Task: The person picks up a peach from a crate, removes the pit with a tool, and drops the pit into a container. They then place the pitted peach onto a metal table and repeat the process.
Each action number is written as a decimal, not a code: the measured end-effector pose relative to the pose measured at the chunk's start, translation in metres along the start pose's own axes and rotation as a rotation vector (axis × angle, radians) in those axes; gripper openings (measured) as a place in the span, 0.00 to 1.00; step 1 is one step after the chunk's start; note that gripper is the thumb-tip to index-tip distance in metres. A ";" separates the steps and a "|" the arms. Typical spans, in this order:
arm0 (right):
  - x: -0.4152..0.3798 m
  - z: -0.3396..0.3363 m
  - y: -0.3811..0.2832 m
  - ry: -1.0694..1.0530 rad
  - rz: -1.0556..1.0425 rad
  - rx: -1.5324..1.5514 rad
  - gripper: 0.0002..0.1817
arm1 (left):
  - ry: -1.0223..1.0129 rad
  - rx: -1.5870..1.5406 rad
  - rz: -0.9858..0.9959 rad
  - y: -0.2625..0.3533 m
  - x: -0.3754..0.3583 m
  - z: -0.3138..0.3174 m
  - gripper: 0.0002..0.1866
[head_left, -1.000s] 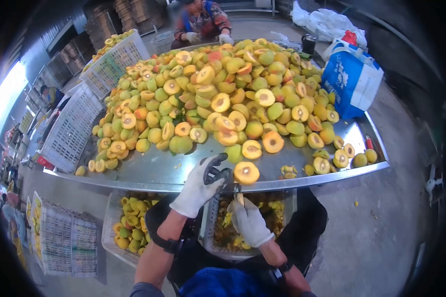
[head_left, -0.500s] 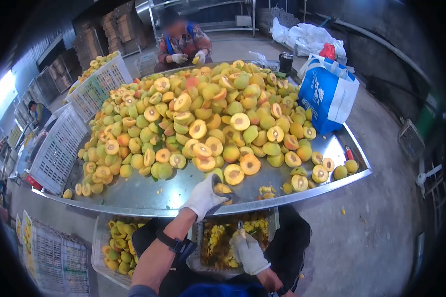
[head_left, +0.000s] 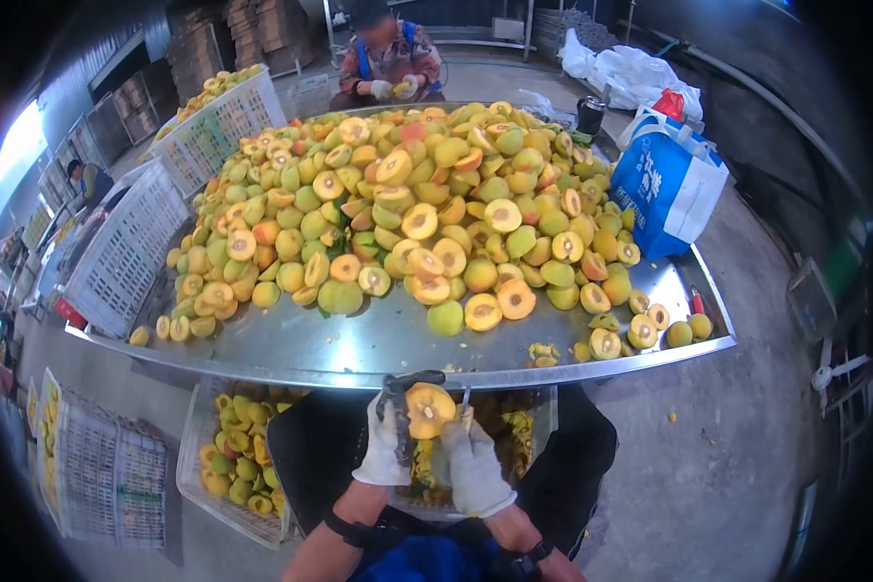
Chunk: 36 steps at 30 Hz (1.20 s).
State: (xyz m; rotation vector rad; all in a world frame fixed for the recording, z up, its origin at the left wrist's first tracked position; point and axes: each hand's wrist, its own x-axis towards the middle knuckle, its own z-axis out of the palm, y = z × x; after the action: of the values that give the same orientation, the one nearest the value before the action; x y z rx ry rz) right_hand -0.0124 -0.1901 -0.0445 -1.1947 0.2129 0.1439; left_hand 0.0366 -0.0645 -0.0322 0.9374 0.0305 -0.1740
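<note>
"Yellow half-fruit [head_left: 431, 400], pit [head_left: 430, 413] showing: where?"

"Just off the bench's [head_left: 262, 351] near edge; on my feed, the left hand [head_left: 388, 432] grasps it, the right hand [head_left: 472, 461] a slim tool [head_left: 467, 400]. I'd brace it steadily, thumb-side clear of the tip."

White writing is seen on the blue side of the bag [head_left: 656, 184] that is set at the table's [head_left: 704, 281] right end. A few big signs [head_left: 652, 163], which look like Chinese ones, are placed near the top, and a line of smaller signs [head_left: 631, 199] is put below them. The writing is tilted and blurred, so no word can be read for sure.
</note>
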 end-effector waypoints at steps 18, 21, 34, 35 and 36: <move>-0.012 -0.014 0.003 -0.214 -0.165 -0.931 0.14 | 0.218 -0.046 -0.031 -0.036 -0.012 -0.023 0.23; -0.013 -0.015 0.001 -0.250 -0.166 -0.966 0.15 | 0.144 0.030 -0.089 -0.029 -0.008 -0.025 0.19; -0.011 -0.028 0.030 -0.384 0.123 -0.690 0.19 | -0.353 1.229 -0.205 0.016 0.020 -0.028 0.16; -0.011 -0.030 0.037 -0.380 0.139 -0.646 0.20 | -0.352 1.124 -0.280 0.018 0.022 -0.030 0.16; -0.010 -0.029 0.037 -0.376 0.154 -0.603 0.20 | -0.338 0.962 -0.210 0.021 0.018 -0.028 0.17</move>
State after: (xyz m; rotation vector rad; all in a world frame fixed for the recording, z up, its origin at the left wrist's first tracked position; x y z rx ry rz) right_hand -0.0330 -0.2037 -0.0863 -1.7190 -0.0807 0.5938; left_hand 0.0591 -0.0325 -0.0342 1.8519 -0.2932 -0.5694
